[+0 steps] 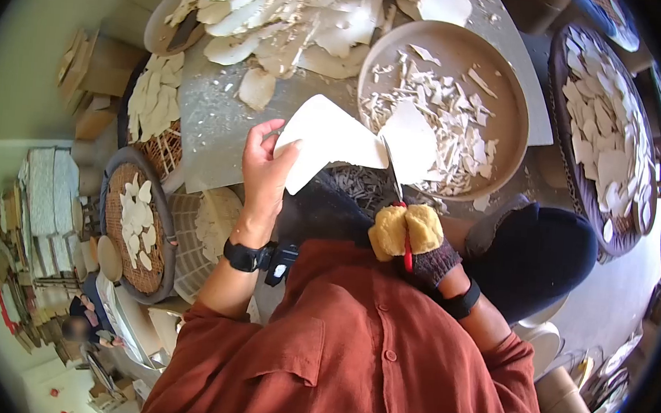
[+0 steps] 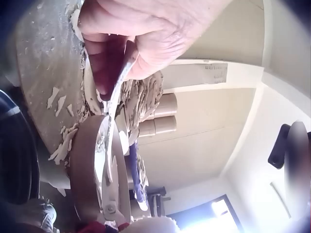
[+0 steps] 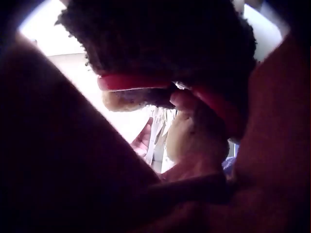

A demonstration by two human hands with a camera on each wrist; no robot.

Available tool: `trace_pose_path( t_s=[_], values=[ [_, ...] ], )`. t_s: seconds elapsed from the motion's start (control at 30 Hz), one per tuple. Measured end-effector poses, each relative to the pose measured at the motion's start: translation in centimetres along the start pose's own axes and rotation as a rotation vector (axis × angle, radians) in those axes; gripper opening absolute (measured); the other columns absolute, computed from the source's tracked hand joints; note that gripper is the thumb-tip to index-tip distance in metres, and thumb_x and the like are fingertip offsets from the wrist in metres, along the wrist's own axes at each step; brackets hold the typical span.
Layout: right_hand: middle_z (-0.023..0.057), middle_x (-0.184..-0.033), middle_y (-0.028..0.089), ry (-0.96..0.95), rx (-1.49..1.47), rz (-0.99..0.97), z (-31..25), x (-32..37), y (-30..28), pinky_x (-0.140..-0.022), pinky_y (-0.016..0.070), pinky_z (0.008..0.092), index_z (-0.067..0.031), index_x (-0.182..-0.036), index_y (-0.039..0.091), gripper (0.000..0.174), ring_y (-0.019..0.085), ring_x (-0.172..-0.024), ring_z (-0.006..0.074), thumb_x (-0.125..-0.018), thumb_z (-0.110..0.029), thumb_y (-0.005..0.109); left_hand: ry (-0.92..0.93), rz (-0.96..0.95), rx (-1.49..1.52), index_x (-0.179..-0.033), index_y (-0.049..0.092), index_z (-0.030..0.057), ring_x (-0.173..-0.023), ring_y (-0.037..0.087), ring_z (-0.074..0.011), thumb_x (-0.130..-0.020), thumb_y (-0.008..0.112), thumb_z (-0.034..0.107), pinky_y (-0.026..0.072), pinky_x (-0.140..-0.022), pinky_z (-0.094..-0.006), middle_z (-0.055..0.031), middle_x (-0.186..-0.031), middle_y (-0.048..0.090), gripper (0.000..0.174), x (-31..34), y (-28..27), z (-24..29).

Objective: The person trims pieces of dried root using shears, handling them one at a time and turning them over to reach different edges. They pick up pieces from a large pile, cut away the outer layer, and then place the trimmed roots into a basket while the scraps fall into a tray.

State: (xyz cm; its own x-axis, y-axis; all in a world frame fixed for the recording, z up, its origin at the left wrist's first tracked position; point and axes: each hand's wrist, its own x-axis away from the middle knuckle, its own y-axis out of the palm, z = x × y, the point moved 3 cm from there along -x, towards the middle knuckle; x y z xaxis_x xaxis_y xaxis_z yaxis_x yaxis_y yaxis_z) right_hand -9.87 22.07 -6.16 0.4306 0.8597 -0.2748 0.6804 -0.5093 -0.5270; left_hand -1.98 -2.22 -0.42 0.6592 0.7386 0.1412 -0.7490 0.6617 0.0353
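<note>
Between thumb and fingers, the left hand pinches a flat white sheet. The gloved right hand, with yellow padding around its fingers, grips scissors with red handles. The scissor blades meet the sheet's right edge. Just right of the blades, another white piece lies over the round tray of small scraps. How far the blades are apart cannot be told.
A large pile of white sheets covers the back of the metal table. Baskets of white pieces stand at left and right. Dark-clothed legs are below the tray. Another person is far off at lower left.
</note>
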Motion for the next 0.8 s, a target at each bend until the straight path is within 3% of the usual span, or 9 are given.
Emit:
trace_pose_path(
  t_s=[0.17,0.2,0.3,0.5,0.57,0.67,0.7,0.73,0.8],
  values=[
    [0.0103,-0.086,0.063,0.153,-0.233,-0.236,-0.8,-0.5,0.2,-0.069,0.0478,0.0387,-0.0071,-0.089,0.06,0.029,0.06,-0.08,0.0293,-0.069,-0.026,0.067,0.035,0.08,0.012,-0.117,0.041,-0.0021,-0.083,0.059,-0.0124,-0.079,0.062,-0.001,0.0491,-0.072,-0.0244,-0.0107,-0.095,0.061,0.044,-1.8,-1.6,0.6],
    [0.0105,-0.083,0.063,-0.006,0.018,-0.178,-1.2,-0.4,0.4,-0.067,0.048,0.0392,-0.0067,-0.085,0.06,0.026,0.06,-0.077,0.0294,-0.068,-0.025,0.067,0.009,0.07,0.051,-0.117,0.041,-0.0017,-0.085,0.059,-0.014,-0.079,0.061,-0.001,0.0492,-0.074,-0.0252,-0.0112,-0.098,0.061,0.043,-2.0,-1.8,0.6],
    [0.0108,-0.081,0.063,-0.013,-0.001,-0.187,-0.8,-0.5,0.3,-0.066,0.0489,0.038,-0.0073,-0.082,0.061,0.021,0.06,-0.075,0.0294,-0.069,-0.022,0.066,-0.046,0.054,0.163,-0.117,0.042,-0.0003,-0.09,0.06,-0.0175,-0.081,0.059,-0.001,0.0494,-0.079,-0.0273,-0.0119,-0.102,0.06,0.04,-2.4,-2.9,0.7],
    [0.0122,-0.087,0.065,0.46,-0.84,-0.045,0.3,0.2,0.5,-0.069,0.0497,0.0347,-0.001,-0.091,0.062,0.018,0.062,-0.081,0.0269,-0.078,-0.011,0.055,-0.077,0.022,0.239,-0.115,0.047,0.0023,-0.086,0.062,-0.0176,-0.084,0.057,0.002,0.0523,-0.075,-0.029,-0.01,-0.102,0.061,0.033,-2.2,-4.4,0.7],
    [0.0126,-0.09,0.065,0.67,-1.39,0.002,-0.1,0.0,1.0,-0.071,0.0495,0.0342,0.0001,-0.093,0.061,0.02,0.062,-0.082,0.0266,-0.081,-0.012,0.051,-0.055,0.011,0.25,-0.114,0.048,0.0026,-0.082,0.063,-0.0172,-0.085,0.057,0.004,0.0537,-0.071,-0.0287,-0.0098,-0.1,0.061,0.031,-1.9,-4.5,1.4],
    [0.0132,-0.095,0.064,0.648,-1.249,-0.043,2.9,1.7,2.8,-0.075,0.0493,0.0347,0.0001,-0.097,0.061,0.024,0.062,-0.087,0.027,-0.086,-0.014,0.044,-0.097,-0.039,0.173,-0.116,0.046,0.0033,-0.079,0.063,-0.0164,-0.084,0.061,0.008,0.0542,-0.065,-0.028,-0.0085,-0.1,0.061,0.035,-1.9,-4.7,1.4],
    [0.0135,-0.097,0.064,0.789,-1.527,-0.013,1.7,1.5,2.3,-0.078,0.0495,0.0352,0.0003,-0.1,0.059,0.025,0.062,-0.089,0.0262,-0.087,-0.014,0.044,-0.074,-0.032,0.156,-0.116,0.046,0.0034,-0.079,0.063,-0.0161,-0.084,0.061,0.008,0.0541,-0.065,-0.0279,-0.0082,-0.1,0.061,0.036,-1.6,-4.5,1.7],
    [0.0138,-0.1,0.063,0.552,-1.092,-0.08,1.9,1.4,2.0,-0.081,0.0492,0.0363,0.0012,-0.103,0.057,0.025,0.061,-0.091,0.0259,-0.088,-0.014,0.044,-0.055,-0.036,0.141,-0.117,0.045,0.0035,-0.08,0.063,-0.0157,-0.083,0.062,0.008,0.054,-0.065,-0.0277,-0.0079,-0.1,0.061,0.038,-1.4,-4.0,2.2],
    [0.0148,-0.106,0.06,0.574,-1.714,-0.053,0.9,0.9,1.8,-0.088,0.0479,0.0381,0.0038,-0.108,0.052,0.028,0.06,-0.096,0.0251,-0.09,-0.015,0.043,-0.051,-0.08,0.115,-0.118,0.044,0.0044,-0.083,0.062,-0.0146,-0.083,0.062,0.009,0.0532,-0.066,-0.027,-0.0074,-0.101,0.06,0.04,-1.4,-3.4,2.0]
  ],
)
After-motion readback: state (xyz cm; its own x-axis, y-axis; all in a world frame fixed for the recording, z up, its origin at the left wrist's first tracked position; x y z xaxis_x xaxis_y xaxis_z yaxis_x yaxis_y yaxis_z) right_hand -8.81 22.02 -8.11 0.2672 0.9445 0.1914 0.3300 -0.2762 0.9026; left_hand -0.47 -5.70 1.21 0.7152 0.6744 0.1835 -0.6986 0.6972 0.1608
